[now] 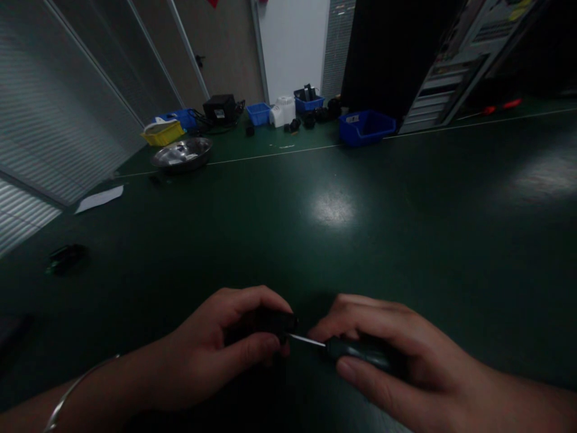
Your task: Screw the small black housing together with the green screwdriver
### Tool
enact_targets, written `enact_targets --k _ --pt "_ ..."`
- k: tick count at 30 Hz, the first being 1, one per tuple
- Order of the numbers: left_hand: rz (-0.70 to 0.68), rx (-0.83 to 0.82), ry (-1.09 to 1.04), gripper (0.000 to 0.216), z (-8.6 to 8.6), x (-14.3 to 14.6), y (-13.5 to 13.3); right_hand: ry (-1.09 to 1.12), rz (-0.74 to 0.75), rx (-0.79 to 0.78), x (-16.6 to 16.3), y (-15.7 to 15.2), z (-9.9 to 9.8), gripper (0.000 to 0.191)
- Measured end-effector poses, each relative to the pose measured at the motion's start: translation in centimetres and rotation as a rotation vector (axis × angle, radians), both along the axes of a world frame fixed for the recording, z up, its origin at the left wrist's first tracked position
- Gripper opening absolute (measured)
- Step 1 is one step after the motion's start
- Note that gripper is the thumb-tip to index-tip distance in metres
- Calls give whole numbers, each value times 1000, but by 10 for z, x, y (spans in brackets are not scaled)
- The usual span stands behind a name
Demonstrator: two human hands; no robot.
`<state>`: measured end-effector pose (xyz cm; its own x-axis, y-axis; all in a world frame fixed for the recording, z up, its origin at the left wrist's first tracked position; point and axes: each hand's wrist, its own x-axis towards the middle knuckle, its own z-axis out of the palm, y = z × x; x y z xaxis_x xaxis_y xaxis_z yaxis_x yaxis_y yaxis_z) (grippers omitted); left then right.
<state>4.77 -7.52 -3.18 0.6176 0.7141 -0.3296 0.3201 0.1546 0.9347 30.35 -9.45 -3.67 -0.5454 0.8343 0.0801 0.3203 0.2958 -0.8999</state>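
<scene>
Near the front of the green table, my left hand (pixel 234 337) is closed around a small black part (pixel 274 322), gripped between thumb and fingers. Its exact kind is too dark to make out. My right hand (pixel 396 349) is wrapped round the dark handle of a screwdriver (pixel 356 350). The thin metal shaft points left, and its tip meets the black part or lies right beside it; the contact point is hidden in shadow. A bracelet circles my left wrist.
Along the back of the green tabletop (pixel 270 240) stand a metal bowl (pixel 183 155), a yellow bin (pixel 163 133), a blue bin (pixel 367 128), a white device (pixel 283 112) and a black box (pixel 219 108). A dark object (pixel 66 258) and paper (pixel 100 198) lie at left; a red-handled tool (pixel 502 107) rests back right.
</scene>
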Motion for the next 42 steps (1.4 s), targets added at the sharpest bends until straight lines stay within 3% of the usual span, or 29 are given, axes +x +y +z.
enact_targets --k 29,33,39,42 --pt "-10 18 14 18 0 0 -1 20 30 -20 3 0 -2 29" --pt "-31 40 38 18 1 0 1 22 30 -37 2 1 -2 24" --pt "-38 -61 -40 17 0 -2 5 16 31 -34 -1 4 -5 18" --pt "-38 -18 -25 17 -1 -2 2 32 28 -18 -1 4 -4 18"
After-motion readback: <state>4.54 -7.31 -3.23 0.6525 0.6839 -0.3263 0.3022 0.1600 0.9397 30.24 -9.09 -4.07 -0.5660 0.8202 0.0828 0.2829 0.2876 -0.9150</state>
